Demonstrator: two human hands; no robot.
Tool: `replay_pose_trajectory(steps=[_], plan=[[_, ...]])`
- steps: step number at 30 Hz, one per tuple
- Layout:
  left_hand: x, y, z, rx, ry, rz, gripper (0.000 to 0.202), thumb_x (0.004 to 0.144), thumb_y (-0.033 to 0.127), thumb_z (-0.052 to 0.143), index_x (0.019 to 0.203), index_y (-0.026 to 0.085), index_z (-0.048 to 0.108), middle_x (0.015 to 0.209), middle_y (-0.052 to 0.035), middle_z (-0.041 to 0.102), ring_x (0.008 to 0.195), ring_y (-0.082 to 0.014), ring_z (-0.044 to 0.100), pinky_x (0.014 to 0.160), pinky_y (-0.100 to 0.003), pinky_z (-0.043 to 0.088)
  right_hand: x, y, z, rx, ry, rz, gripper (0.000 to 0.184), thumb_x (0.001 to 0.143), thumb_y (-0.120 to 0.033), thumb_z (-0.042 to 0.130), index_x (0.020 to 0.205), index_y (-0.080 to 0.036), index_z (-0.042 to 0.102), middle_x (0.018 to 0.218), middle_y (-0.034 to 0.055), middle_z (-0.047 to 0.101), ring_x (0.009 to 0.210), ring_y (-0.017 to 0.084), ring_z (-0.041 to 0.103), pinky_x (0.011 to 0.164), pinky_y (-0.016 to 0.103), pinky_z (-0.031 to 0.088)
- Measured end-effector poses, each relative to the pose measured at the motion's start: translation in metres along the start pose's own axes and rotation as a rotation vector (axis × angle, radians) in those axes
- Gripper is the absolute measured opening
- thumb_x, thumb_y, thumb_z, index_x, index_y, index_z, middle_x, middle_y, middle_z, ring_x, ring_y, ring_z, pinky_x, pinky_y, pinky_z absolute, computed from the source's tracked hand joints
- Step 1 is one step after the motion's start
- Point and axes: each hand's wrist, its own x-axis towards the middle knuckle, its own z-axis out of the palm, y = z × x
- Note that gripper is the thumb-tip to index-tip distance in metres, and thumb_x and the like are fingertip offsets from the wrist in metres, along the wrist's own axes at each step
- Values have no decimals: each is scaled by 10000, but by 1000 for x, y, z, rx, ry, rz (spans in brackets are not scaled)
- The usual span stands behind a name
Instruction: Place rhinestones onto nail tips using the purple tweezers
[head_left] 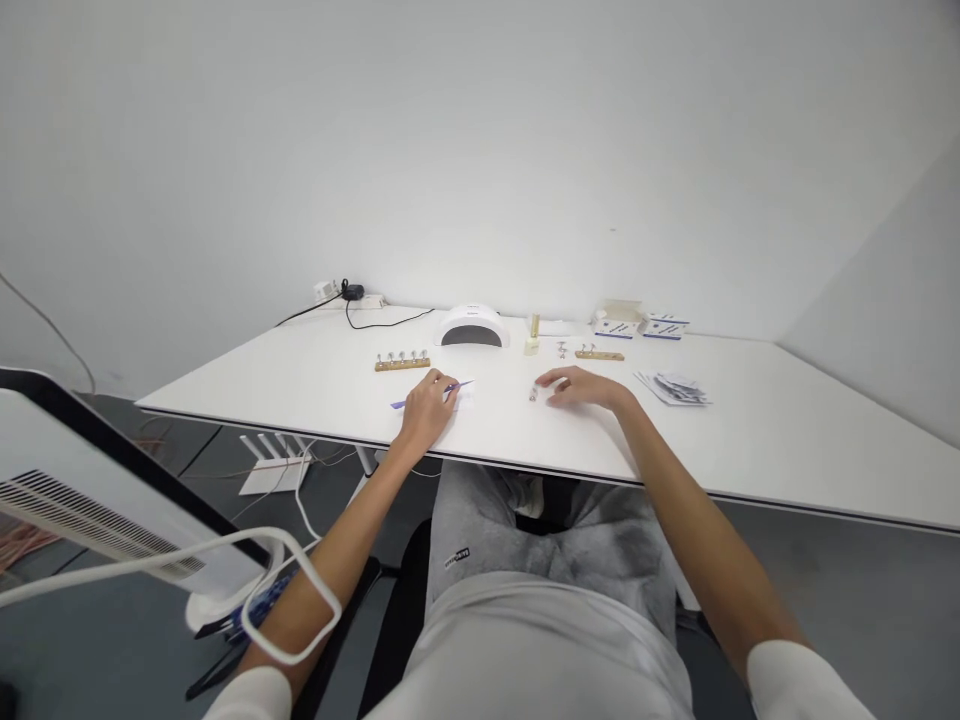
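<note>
My left hand (429, 408) is closed around a slim purple tool (397, 405), whose thin tip points right past my fingers; its exact kind is too small to make out. Under that hand lies a small pale sheet (466, 400), partly covered. My right hand (579, 388) rests on the white table with its fingers apart. Just left of its fingertips stands a small shiny piece (533, 394), apparently untouched. Farther left, a wooden strip (403, 365) bears several small metal holders. A shorter row of holders sits on another wooden strip (600, 355) behind my right hand.
A white dome-shaped nail lamp (472, 322) stands at the back. Near it are a small yellowish bottle (532, 345) and loose small pieces (562, 350). Boxes (617, 322) stand by the wall. Fanned packets (673, 388) lie right. A white appliance (112, 500) fills the left foreground.
</note>
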Motion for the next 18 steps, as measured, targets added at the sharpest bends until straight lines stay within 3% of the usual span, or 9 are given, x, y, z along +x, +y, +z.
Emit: replay_pose_trajectory(steps=[3,6,10,18], plan=[[0,0,0,-5,2,5,176,895,246,515,946,193,675,957,-56,628,889,-189,612,774,-280,457,2,9,10,-59,-40,-79,426,615,-293,773,1022,-177,725,1043,83,681,768,148,533,719,271,432],[0,-1,0,-7,-4,4,175,897,245,512,943,195,673,963,-57,629,899,-189,613,781,-281,458,10,12,23,-91,-16,-152,335,640,-350,750,913,-156,746,883,62,697,668,127,472,643,259,391],[0,-1,-1,-30,10,8,162,893,238,521,922,193,675,955,-56,634,884,-184,613,780,-278,460,15,14,33,-32,93,-207,207,630,-326,750,725,-142,738,755,49,690,607,116,467,610,256,376],[-11,30,13,-204,147,224,139,897,226,530,915,174,658,867,-40,622,765,-140,599,684,-244,466,14,8,59,102,240,-363,121,657,-270,742,725,-170,734,749,44,700,672,156,576,641,276,438]])
